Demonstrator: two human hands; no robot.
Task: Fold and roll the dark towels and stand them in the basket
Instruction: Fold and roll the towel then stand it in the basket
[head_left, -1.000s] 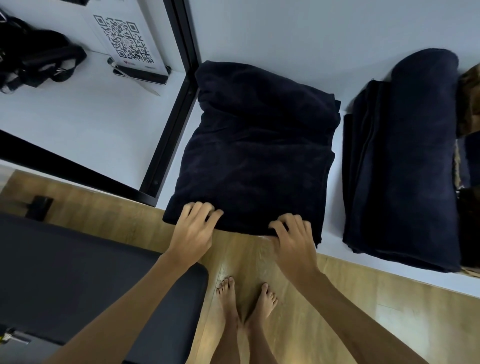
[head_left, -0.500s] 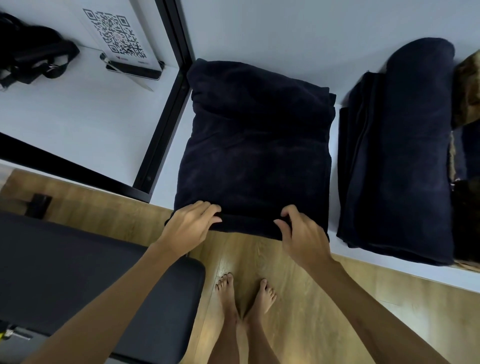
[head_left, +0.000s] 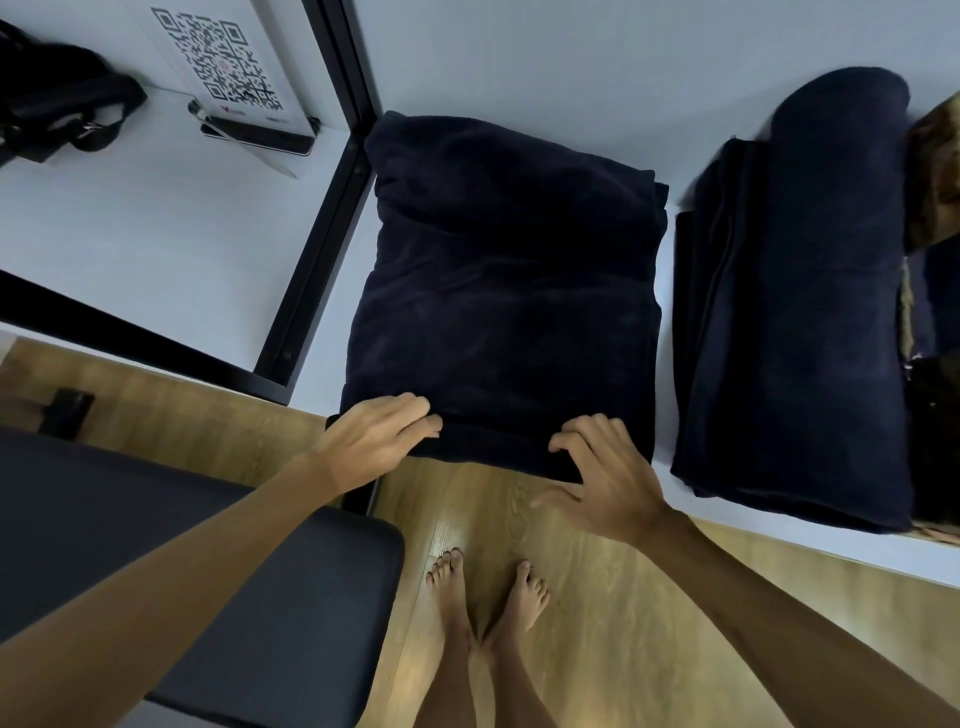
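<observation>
Two hands, left hand (head_left: 376, 441) and right hand (head_left: 605, 480), grip one folded towel (head_left: 504, 291).

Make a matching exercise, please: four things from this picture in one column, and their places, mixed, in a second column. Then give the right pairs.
Things:
1. folded dark towel
2. towel stack
3. QR code card
4. left hand

Places:
A. far left, behind the black frame
B. on the folded towel's near left corner
C. middle of the white table
D. right of the folded towel

Pairs: 1-C, 2-D, 3-A, 4-B
</observation>
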